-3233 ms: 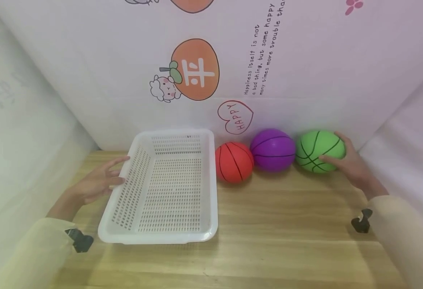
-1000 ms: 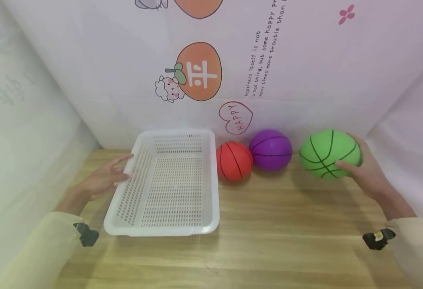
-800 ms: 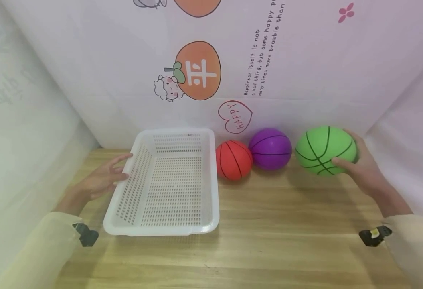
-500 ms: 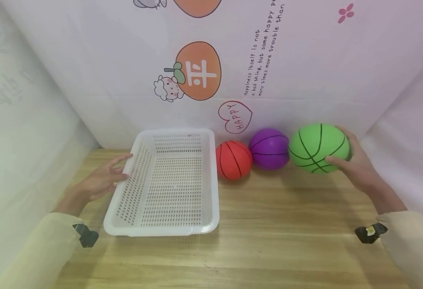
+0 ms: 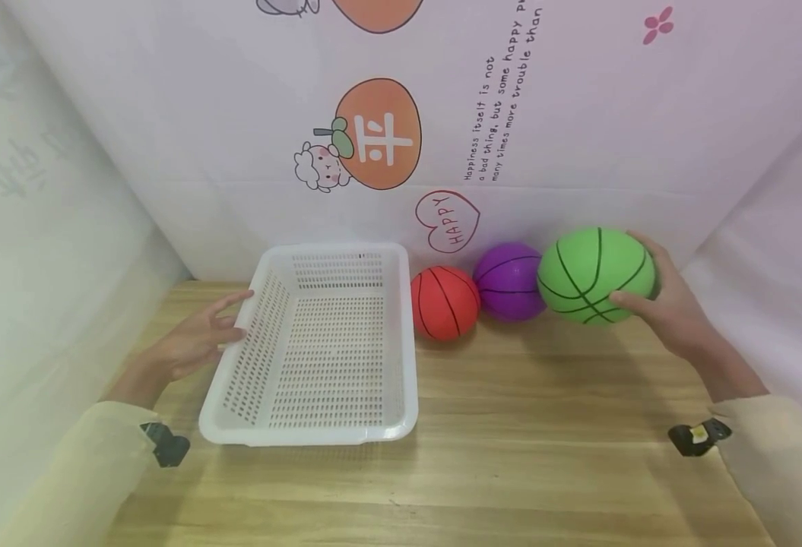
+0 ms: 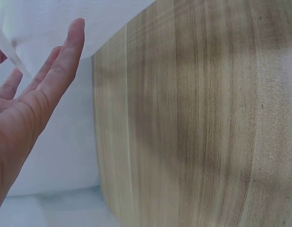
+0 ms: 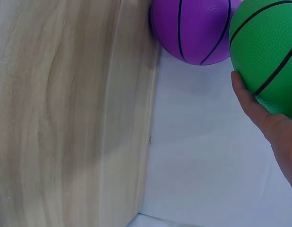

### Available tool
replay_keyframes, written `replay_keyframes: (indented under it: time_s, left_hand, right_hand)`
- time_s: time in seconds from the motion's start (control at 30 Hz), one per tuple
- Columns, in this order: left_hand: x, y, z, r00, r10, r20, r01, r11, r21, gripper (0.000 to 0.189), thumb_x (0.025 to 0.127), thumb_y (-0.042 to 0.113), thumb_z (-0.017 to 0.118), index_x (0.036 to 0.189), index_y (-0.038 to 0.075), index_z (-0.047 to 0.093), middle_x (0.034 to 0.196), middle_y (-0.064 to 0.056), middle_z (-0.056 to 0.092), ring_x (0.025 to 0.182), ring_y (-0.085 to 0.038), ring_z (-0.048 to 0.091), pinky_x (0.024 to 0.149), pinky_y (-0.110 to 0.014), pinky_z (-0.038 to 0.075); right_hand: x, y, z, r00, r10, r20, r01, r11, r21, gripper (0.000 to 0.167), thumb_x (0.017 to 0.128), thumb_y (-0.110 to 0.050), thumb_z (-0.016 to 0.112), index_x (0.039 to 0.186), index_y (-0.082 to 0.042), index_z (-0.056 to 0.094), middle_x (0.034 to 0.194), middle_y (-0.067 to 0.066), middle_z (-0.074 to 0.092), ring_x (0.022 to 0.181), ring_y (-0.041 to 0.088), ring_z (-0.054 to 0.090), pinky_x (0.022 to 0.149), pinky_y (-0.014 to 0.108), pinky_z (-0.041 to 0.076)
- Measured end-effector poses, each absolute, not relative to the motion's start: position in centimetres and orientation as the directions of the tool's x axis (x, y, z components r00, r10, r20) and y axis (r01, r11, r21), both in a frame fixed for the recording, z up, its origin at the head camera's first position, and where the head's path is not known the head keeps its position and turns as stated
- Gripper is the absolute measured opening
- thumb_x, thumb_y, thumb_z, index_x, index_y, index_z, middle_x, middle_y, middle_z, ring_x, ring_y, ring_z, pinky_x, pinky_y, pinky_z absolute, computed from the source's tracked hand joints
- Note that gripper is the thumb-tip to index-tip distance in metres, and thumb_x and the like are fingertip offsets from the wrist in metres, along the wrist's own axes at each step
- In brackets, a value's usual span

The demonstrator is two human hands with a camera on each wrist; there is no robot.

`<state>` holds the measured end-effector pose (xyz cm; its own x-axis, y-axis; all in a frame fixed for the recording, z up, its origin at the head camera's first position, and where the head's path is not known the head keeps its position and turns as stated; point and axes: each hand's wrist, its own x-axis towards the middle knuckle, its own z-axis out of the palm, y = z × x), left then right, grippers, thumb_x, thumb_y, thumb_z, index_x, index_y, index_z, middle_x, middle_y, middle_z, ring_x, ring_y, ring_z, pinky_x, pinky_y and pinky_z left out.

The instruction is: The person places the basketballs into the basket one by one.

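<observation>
Head view shows "HAPPY" lettering (image 5: 448,220), right hand (image 5: 670,315) grasping the green ball (image 5: 588,266), left hand (image 5: 191,346) unclenched against the basket (image 5: 408,342).

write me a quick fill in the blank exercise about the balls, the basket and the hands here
1. The right hand holds the ____ basketball.
2. The hand at the rim of the white basket is the person's ____ one.
3. The number of basketballs inside the white basket is ____.
4. Next to the purple basketball, on the basket's side, lies the ____ basketball.

Missing words: green; left; zero; red
</observation>
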<state>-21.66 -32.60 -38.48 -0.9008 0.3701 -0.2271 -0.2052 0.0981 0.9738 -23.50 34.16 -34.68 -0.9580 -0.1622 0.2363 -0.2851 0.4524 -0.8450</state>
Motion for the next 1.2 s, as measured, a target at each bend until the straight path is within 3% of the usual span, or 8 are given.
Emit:
replay_keyframes:
  time_s: [0.37, 0.9, 1.2]
  left_hand:
    - [-21.6, -32.5, -38.6, -0.897, 0.380, -0.225, -0.207, 0.090, 0.974, 0.082, 0.098, -0.005, 0.054, 0.161, 0.013, 0.005, 0.148, -0.036, 0.034, 0.115, -0.037, 0.061, 0.091, -0.059, 0.052]
    - [-21.8, -32.7, -38.5, -0.897, 0.382, -0.221, -0.200, 0.095, 0.975, 0.081, 0.099, -0.004, 0.053, 0.162, 0.015, 0.005, 0.149, -0.035, 0.034, 0.115, -0.035, 0.061, 0.092, -0.059, 0.051]
    - [-21.8, -32.7, -38.7, -0.903, 0.365, -0.225, -0.203, 0.100, 0.974, 0.080, 0.098, -0.005, 0.053, 0.162, 0.015, 0.008, 0.148, -0.034, 0.035, 0.114, -0.033, 0.062, 0.092, -0.058, 0.052]
  right_hand:
    - [-23.4, 32.1, -33.0, -0.953, -0.192, 0.233, -0.298, 0.485, -0.822, 0.091, 0.091, -0.007, 0.068, 0.160, -0.034, 0.016, 0.157, 0.018, 0.020, 0.124, 0.031, 0.039, 0.085, 0.014, 0.045]
    - [-23.5, 29.7, -31.9, -0.938, -0.254, 0.237, -0.332, 0.457, -0.825, 0.094, 0.088, -0.003, 0.070, 0.160, -0.031, 0.018, 0.156, 0.016, 0.024, 0.121, 0.025, 0.043, 0.084, 0.016, 0.049]
    - [-23.5, 28.6, -31.0, -0.939, -0.264, 0.220, -0.324, 0.469, -0.822, 0.094, 0.088, -0.005, 0.072, 0.160, -0.033, 0.018, 0.158, 0.014, 0.024, 0.125, 0.032, 0.043, 0.087, 0.021, 0.048]
